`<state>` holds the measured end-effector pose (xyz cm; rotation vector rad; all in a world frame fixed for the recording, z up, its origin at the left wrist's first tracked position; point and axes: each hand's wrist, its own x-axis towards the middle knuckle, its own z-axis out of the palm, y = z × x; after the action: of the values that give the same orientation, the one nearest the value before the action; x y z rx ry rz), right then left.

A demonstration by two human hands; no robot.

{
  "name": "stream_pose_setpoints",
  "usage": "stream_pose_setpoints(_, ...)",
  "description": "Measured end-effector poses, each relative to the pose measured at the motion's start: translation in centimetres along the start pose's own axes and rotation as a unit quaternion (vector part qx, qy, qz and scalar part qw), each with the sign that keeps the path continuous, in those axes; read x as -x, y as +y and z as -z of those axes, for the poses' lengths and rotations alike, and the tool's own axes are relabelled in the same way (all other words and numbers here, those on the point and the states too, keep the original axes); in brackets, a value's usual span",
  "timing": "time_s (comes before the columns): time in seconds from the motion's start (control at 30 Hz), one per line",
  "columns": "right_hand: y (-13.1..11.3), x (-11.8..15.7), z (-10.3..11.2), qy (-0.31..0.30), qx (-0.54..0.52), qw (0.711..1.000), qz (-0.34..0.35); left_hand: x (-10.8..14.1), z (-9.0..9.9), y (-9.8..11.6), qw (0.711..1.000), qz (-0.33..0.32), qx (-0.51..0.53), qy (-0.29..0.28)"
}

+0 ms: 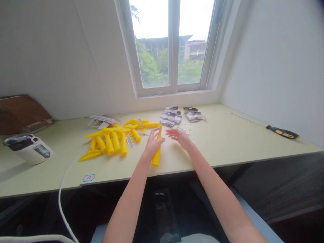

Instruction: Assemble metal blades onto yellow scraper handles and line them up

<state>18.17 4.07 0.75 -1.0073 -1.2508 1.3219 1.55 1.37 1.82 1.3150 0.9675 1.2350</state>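
Note:
My left hand [153, 142] grips a long yellow plastic tapered piece [156, 156], which stands nearly upright with its lower end near the table. My right hand [180, 137] is open, holds nothing and hovers just right of that piece. Small silver metal bits [183, 131] lie scattered beyond my right fingers. To the left of my hands lies a heap of similar yellow plastic pieces [111, 140], some crossing one another. Several black-and-white packets [170, 117] lie behind my hands.
A pale green table [227, 143] spans the view beneath a window [172, 45]. A screwdriver with a black-and-yellow handle [279, 131] lies at right. A white appliance [28, 148], a cardboard sheet [22, 113], and a white cable [62, 199] are at left.

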Motion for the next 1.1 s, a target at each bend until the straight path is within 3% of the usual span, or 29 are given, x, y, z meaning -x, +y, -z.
stream_pose_setpoints(0.07,0.2,0.2,1.7,0.095,0.130,0.986,0.039,-0.6,0.4,-0.6,0.992,0.048,0.120,0.016)
stream_pose_setpoints(0.1,0.2,0.3,2.7,0.153,0.218,0.963,0.049,-0.9,0.6,-0.9,0.982,0.067,0.177,0.031)
stream_pose_setpoints(0.17,0.4,0.6,4.4,0.253,0.403,0.878,0.042,-1.3,0.9,-1.7,0.956,0.081,0.279,0.046)
stream_pose_setpoints(0.23,0.4,1.0,5.4,0.295,0.521,0.801,0.022,-1.5,1.2,-2.2,0.933,0.090,0.346,0.041)
stream_pose_setpoints(0.3,0.5,1.4,5.6,0.294,0.577,0.762,0.005,-1.6,1.3,-2.6,0.920,0.096,0.380,0.027)
stream_pose_setpoints(0.5,0.7,1.9,4.4,0.272,0.626,0.731,-0.002,-1.6,1.6,-2.9,0.917,0.113,0.383,0.020)
stream_pose_setpoints(0.73,1.0,1.3,4.7,0.257,0.637,0.727,0.009,-1.3,1.5,-2.3,0.938,0.133,0.320,-0.009)
stream_pose_setpoints(1.1,1.2,0.9,4.5,0.246,0.658,0.710,0.042,-0.3,1.6,-1.6,0.908,0.173,0.376,-0.056)
